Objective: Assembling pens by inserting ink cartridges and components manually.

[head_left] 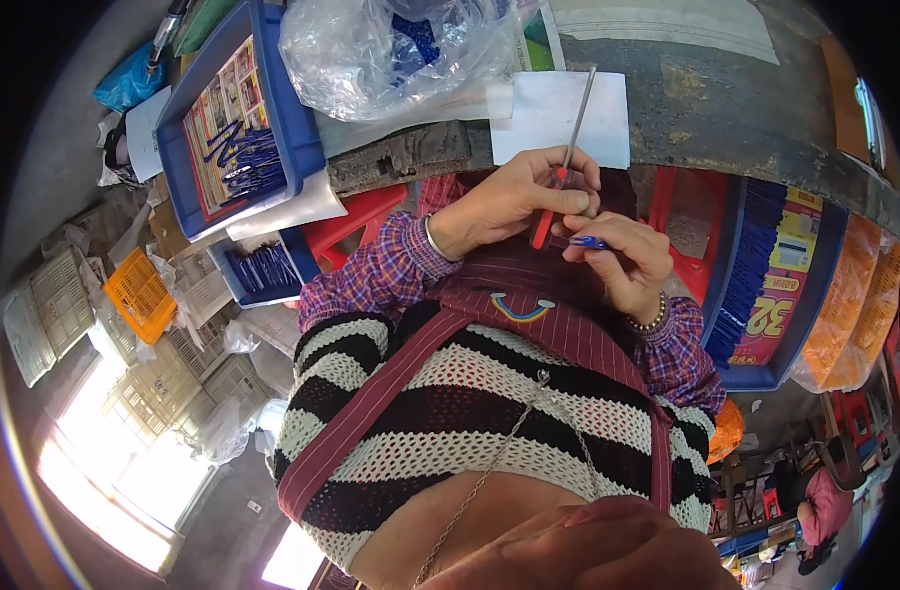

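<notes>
My left hand [514, 197] is closed round a screwdriver [542, 228] with a red and dark handle. Its long thin metal shaft points away, up over a white sheet of paper [607, 133] on the workbench. Close beside it, my right hand [627, 256] pinches a small blue piece [589, 242] between thumb and fingers; its exact kind is too small to make out. The fingertips of both hands nearly meet above my dark red apron [548, 285].
Narrow dark-blue pieces lie in a blue tray [297, 128] at the left, a smaller blue tray [297, 258] below it, and a blue tray [823, 265] at the right. A clear plastic bag [332, 59] sits on the workbench [686, 108]. Orange baskets [843, 315] stand far right.
</notes>
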Motion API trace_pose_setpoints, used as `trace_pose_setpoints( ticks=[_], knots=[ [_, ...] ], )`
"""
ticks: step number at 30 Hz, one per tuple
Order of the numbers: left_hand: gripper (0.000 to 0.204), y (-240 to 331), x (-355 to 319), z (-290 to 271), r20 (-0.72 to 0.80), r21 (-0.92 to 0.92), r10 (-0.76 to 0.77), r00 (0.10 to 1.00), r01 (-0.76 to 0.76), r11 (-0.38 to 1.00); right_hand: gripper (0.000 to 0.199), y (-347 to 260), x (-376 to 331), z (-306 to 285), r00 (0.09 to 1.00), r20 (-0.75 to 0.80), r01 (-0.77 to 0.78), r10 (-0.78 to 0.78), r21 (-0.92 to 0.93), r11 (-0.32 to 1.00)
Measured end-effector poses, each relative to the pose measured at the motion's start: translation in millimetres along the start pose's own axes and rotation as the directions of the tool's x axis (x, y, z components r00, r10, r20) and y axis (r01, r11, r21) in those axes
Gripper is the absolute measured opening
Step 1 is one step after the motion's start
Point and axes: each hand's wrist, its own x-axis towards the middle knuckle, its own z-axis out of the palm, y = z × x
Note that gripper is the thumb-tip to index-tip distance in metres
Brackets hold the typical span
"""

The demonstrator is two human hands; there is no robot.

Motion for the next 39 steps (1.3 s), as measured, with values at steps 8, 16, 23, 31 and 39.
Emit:
trace_pose_setpoints(
  ticks=[8,16,23,31,39],
  knots=[
    [0.023,5.1,-2.0,-0.1,-0.033,0.093,0.024,0.999,-0.021,0.995,0.017,0.9,-11.9,-3.4,0.963,-0.122,-0.213,0.242,0.21,0.954],
    [0.018,7.3,-4.0,9.0,-0.107,0.411,0.149,0.983,-0.093,0.907,0.019,7.4,-16.4,-0.9,0.88,-0.205,-0.294,0.429,0.475,0.83],
    [0.02,0.2,-0.5,1.0,-0.071,0.48,0.253,0.965,-0.189,0.856,0.019,9.9,-17.5,1.1,0.877,-0.189,-0.32,0.441,0.454,0.832],
    [0.022,6.2,-3.2,5.7,-0.121,0.41,0.142,0.982,-0.081,0.908,0.019,9.8,-15.0,2.1,0.88,-0.139,-0.345,0.453,0.468,0.813],
    [0.017,11.4,-4.3,7.6,-0.181,0.457,0.158,0.971,-0.059,0.887,0.02,11.8,-14.3,0.4,0.863,-0.15,-0.325,0.482,0.565,0.758]
  ],
)
